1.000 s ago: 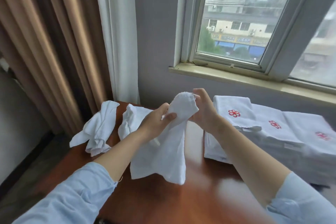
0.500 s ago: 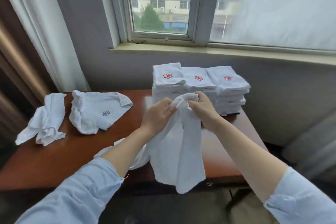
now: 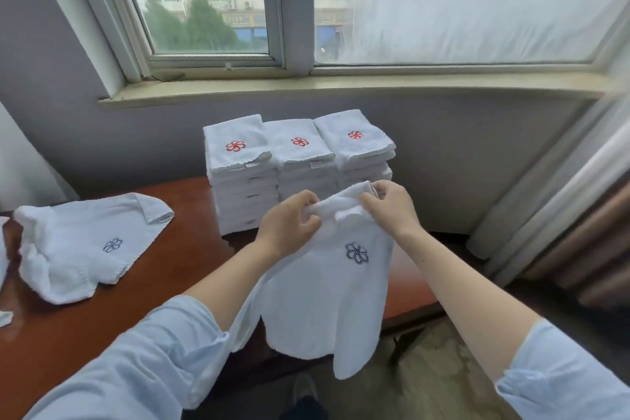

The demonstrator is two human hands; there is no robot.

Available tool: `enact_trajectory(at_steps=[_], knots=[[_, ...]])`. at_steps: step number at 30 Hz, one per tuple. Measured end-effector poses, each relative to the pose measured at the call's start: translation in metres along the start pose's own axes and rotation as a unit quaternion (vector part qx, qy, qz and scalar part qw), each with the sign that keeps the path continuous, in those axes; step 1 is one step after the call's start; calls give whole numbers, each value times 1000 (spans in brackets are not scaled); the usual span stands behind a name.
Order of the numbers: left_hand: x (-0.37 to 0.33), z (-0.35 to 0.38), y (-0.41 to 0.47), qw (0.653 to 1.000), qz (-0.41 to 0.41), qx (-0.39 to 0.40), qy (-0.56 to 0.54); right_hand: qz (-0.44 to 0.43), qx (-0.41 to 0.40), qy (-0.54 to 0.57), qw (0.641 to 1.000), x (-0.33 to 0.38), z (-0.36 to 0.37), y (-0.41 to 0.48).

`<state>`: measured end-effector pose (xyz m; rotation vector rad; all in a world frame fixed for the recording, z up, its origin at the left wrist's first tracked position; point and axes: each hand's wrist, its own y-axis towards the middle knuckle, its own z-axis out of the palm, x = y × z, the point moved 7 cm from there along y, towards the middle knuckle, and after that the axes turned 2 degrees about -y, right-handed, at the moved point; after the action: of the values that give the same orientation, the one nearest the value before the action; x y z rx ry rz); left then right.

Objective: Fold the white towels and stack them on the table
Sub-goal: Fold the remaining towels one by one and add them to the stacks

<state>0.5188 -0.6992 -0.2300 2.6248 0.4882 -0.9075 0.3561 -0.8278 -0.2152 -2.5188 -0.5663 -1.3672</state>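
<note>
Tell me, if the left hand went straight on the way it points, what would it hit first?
Probably the stacks of folded towels behind it: the left hand, gripping the held towel, points forward and rightward at them. Depth is unclear; it could brush the right hand first.

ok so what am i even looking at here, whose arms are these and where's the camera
There is no machine here. A person is working with bare hands, and there is one view, from a wide-angle camera worn on their head that looks forward and down. So the arms are the wearer's own. The left hand and right hand each pinch the top edge of a white towel, which hangs down from them and shows a blue flower mark. On the brown table, three stacks of folded towels with red flowers stand under the window. A loose towel lies unfolded to the left.
</note>
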Motion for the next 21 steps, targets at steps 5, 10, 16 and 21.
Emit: enact_trajectory(at_steps=[5, 10, 16, 21], knots=[[15, 54, 52, 998, 10, 61, -9, 62, -36, -104, 992, -48, -1, 41], [43, 111, 101, 993, 13, 118, 25, 103, -25, -168, 980, -95, 11, 81], [75, 167, 132, 978, 44, 176, 105, 104, 15, -155, 982, -142, 44, 100], [97, 208, 130, 944, 44, 284, 160, 67, 136, -259, 954, -174, 83, 94]])
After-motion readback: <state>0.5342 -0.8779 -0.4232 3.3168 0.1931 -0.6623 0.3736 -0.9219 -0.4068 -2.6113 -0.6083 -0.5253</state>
